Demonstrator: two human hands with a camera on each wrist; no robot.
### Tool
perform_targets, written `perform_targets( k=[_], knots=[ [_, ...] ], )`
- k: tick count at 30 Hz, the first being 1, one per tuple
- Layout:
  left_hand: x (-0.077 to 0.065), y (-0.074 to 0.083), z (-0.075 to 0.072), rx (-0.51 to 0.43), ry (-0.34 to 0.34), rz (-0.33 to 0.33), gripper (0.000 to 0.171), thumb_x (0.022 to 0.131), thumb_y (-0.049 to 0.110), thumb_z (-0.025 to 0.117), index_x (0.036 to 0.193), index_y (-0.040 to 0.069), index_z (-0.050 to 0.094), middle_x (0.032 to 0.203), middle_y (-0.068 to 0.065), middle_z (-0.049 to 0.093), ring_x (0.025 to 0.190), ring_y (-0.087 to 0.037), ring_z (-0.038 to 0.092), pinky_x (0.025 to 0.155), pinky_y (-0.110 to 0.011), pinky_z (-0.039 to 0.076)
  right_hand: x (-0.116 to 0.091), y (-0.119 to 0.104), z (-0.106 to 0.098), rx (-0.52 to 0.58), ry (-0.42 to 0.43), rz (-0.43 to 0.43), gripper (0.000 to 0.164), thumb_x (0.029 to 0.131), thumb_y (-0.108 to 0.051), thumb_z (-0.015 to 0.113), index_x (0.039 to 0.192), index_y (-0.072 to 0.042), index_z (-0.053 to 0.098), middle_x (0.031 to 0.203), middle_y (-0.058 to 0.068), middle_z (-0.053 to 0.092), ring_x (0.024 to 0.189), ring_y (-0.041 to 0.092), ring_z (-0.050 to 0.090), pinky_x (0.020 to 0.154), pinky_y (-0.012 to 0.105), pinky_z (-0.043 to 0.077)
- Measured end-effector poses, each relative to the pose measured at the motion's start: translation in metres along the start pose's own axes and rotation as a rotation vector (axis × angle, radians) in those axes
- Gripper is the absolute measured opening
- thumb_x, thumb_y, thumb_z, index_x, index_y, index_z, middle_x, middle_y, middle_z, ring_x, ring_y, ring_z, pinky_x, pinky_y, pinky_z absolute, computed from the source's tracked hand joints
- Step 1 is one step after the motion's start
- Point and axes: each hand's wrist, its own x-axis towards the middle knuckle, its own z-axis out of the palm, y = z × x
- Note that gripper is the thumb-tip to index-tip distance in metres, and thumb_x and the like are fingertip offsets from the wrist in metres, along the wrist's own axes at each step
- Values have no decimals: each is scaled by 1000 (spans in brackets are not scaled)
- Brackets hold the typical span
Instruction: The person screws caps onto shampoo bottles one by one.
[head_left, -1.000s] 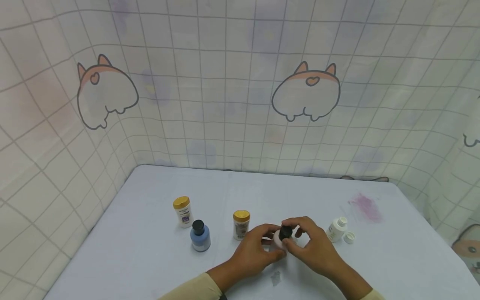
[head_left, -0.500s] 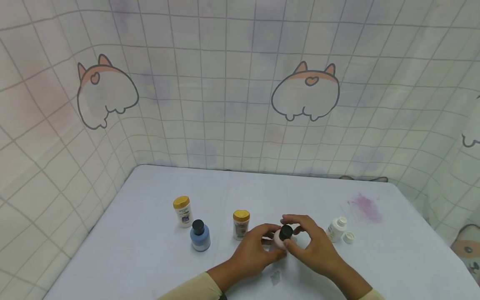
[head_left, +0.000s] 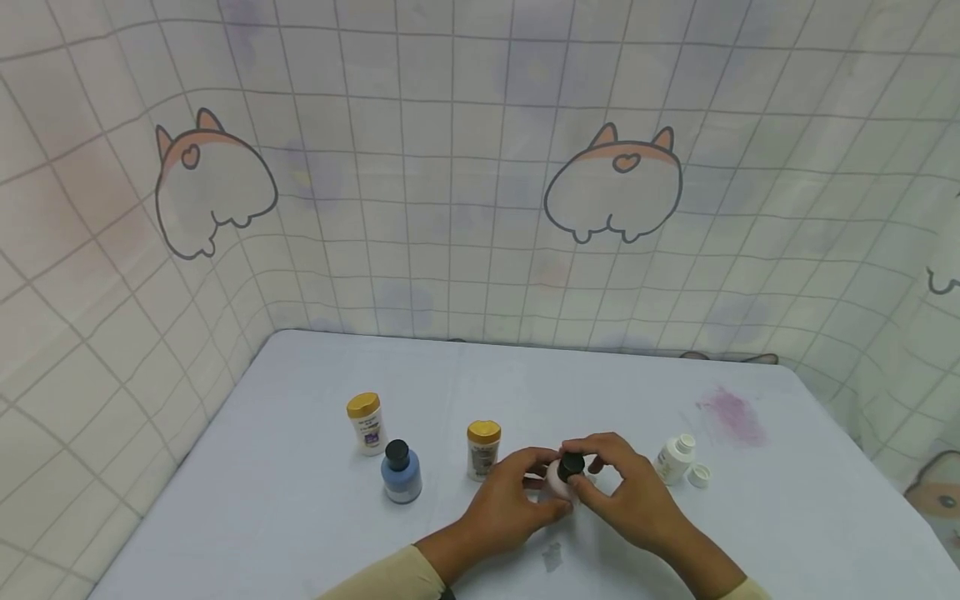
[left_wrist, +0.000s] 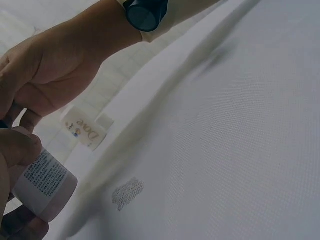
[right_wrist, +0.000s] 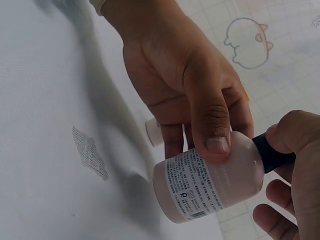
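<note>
A pale pink bottle (right_wrist: 235, 165) with a printed label and a black cap (head_left: 572, 464) is between my hands, over the right half of the table. My left hand (head_left: 508, 504) grips its body, thumb on the near side and fingers round the far side. My right hand (head_left: 637, 500) pinches the black cap between thumb and index finger. In the right wrist view the bottle lies aslant, its cap partly hidden by the right thumb. Just right of my right hand stands a small white bottle (head_left: 674, 459), its neck bare, with a white cap (head_left: 699, 476) beside it.
Left of my hands stands a white bottle with a yellow lid (head_left: 482, 450). Farther left are a blue bottle with a black cap (head_left: 401, 475) and another yellow-lidded white bottle (head_left: 367, 427). A pink stain (head_left: 733, 415) marks the white table at right. Grid-patterned cloth (head_left: 450, 208) hangs behind.
The right thumb and index finger spread slightly off the black cap half a second ago and are drawn in on it again now. The left hand and bottle have stayed in place.
</note>
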Motion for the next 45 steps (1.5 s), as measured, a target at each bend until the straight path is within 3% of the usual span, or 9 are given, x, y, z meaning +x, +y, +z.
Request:
perform_targets(
  k=[4,8,23,29,38,45],
  knots=[
    [0,-1,0,11,2,-3,55,79,22,78,126,23,51,121,11,52,110,-4,50,88,-18,47,-3,13,3,-41,2,27,44,85,-27,71,125,-29,56,112,-14,55,90,7,52,72,25,48],
    [0,0,1,16,4,11,54,79,20,77,127,22,51,122,10,52,111,-4,50,88,-19,47,-4,17,4,-63,-2,12,47,85,-29,70,130,-29,55,112,-13,55,90,8,50,70,25,47],
    [-1,1,1,93,48,51,49,81,31,75,124,23,53,118,13,54,106,-4,52,87,-27,50,-1,13,5,-85,40,-13,38,82,-27,73,117,-29,59,103,-14,56,92,10,49,69,25,43],
    [0,-1,2,81,52,43,46,81,35,74,122,28,53,115,15,54,105,-4,52,86,-29,49,-1,13,7,-117,71,42,37,81,-33,73,115,-33,59,103,-17,55,88,8,48,68,30,45],
    [3,-3,6,46,71,-2,49,80,31,75,123,24,54,118,11,53,106,-5,52,86,-22,49,-2,12,10,-76,55,100,48,83,-33,72,127,-33,55,115,-16,53,92,6,48,69,26,47],
    [10,-3,8,62,128,-14,52,78,26,78,124,21,53,120,10,52,106,-4,51,88,-21,47,-4,15,7,-67,89,88,52,85,-23,71,133,-24,51,125,-9,52,86,10,51,69,26,47]
  ],
)
